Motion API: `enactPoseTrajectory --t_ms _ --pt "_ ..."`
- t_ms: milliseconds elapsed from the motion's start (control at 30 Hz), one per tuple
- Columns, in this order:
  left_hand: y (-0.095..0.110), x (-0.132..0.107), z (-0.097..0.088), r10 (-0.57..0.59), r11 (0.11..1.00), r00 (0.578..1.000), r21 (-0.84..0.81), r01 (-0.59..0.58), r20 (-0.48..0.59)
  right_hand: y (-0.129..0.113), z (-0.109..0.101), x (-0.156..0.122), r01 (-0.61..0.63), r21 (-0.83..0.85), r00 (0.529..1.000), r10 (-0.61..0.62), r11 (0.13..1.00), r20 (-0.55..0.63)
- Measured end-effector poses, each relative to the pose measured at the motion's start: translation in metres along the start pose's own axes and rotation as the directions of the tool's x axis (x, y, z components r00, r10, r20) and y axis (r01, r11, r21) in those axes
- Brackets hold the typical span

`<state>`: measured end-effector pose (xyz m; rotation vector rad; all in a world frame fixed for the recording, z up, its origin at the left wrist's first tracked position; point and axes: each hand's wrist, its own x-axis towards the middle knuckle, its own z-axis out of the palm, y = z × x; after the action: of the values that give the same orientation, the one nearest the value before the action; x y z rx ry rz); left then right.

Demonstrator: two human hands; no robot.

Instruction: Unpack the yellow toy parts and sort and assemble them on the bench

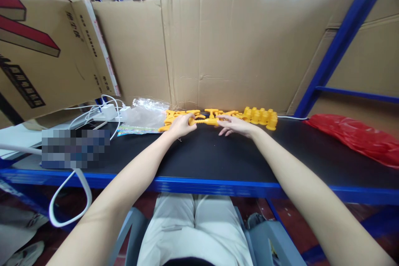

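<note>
My left hand (183, 125) is closed around one end of a slim yellow plastic piece with a knobbed end (209, 121), held level just over the black tabletop. At its other end, the fingertips of my right hand (237, 126) touch the piece; those fingers are spread apart and do not wrap round it. Behind both hands lie several yellow T-ended plastic pieces (213, 112), partly hidden by my fingers. Right of them stands a tight cluster of yellow knobbed plastic parts (260, 116), near my right wrist.
Left of the hands lie a clear plastic bag (148, 113), white chargers with cables (108, 111) and a blurred-out object (75, 148). A red plastic bag (352, 135) rests at the right. Cardboard (243, 50) walls the back; a blue rail (215, 185) edges the table.
</note>
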<state>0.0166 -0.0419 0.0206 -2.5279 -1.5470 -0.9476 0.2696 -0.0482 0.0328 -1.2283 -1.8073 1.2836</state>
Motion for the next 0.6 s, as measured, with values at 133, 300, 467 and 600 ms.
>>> enactPoseTrajectory --t_ms 133,300,467,600 --pt "-0.0011 -0.0001 -0.0009 -0.017 1.0 1.0 -0.004 0.017 -0.004 0.0051 -0.0009 0.0022 0.096 -0.046 0.995 -0.097 0.994 -0.013" --pt "-0.0015 -0.0003 0.0002 0.018 1.0 1.0 0.004 -0.018 0.009 0.0103 -0.0008 0.0091 0.147 -0.072 0.983 -0.154 0.987 -0.101" --pt "-0.0029 -0.0013 0.0011 0.04 0.999 0.999 0.003 -0.04 0.014 0.008 -0.0007 0.0077 0.145 -0.061 0.982 -0.151 0.988 -0.117" --pt "-0.0024 -0.0021 0.001 0.042 0.999 0.999 -0.003 -0.042 0.007 0.0082 -0.0008 0.0081 0.155 -0.027 0.98 -0.158 0.987 -0.121"
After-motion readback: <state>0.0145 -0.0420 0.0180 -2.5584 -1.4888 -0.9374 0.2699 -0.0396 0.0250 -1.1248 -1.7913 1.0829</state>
